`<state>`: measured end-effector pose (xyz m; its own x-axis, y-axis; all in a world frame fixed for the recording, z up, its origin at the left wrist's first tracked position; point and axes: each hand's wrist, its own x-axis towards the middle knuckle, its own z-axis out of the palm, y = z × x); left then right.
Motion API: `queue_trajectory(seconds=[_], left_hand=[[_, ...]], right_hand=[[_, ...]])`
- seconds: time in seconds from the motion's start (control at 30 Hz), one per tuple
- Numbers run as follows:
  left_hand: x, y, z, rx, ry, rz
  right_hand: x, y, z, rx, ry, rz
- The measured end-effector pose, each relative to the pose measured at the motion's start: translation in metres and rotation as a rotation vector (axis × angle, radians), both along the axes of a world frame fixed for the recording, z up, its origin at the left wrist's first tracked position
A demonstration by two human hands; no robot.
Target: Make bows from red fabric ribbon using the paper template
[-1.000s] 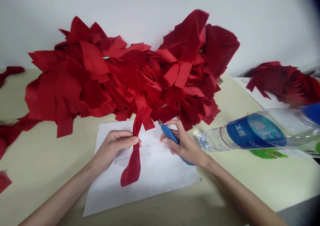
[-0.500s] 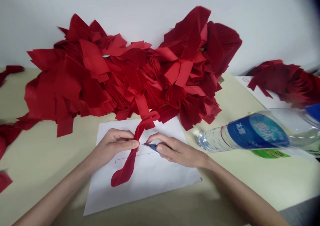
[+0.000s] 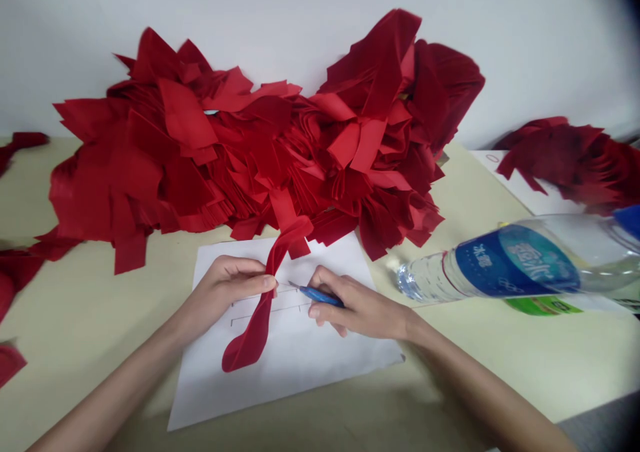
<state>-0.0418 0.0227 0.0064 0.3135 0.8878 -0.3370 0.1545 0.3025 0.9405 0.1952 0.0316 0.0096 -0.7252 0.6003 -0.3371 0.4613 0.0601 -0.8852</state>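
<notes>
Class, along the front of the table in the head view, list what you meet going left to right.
In order: left hand → red strip → blue tool → right hand → bottle.

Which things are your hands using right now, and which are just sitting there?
In use: left hand pinching the red strip; right hand gripping the blue tool; white sheet underneath.
Lying about: big red pile; water bottle; smaller red pile; scraps at the left.

A pale yellow table (image 3: 75,319) stands against a plain white wall (image 3: 300,19) in even light.
</notes>
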Motion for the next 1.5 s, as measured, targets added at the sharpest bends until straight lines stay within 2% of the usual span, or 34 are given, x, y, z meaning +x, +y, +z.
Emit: queue_trajectory(seconds=[0.07,0.17,0.67,1.0,1.3,1.5], left_hand=[[0.0,0.001,-0.001,-0.017,-0.008,0.024],[0.0,0.002,-0.002,-0.023,-0.01,0.042],[0.011,0.0,-0.006,-0.033,0.034,0.108],[0.015,-0.008,-0.004,0.121,0.195,0.064],[0.019,-0.009,-0.012,0.136,0.238,0.13],[0.025,-0.009,-0.012,0.19,0.299,0.194]], right_hand=[[0.0,-0.001,0.0,-0.063,0.005,-0.017],[0.0,-0.002,0.0,-0.07,0.017,-0.014],[-0.002,-0.008,-0.001,0.081,0.024,-0.021],[-0.007,-0.009,-0.001,0.008,-0.028,-0.016],[-0.007,-0.013,-0.003,-0.026,0.018,-0.105],[-0.009,-0.018,-0.012,0.008,0.053,-0.151]])
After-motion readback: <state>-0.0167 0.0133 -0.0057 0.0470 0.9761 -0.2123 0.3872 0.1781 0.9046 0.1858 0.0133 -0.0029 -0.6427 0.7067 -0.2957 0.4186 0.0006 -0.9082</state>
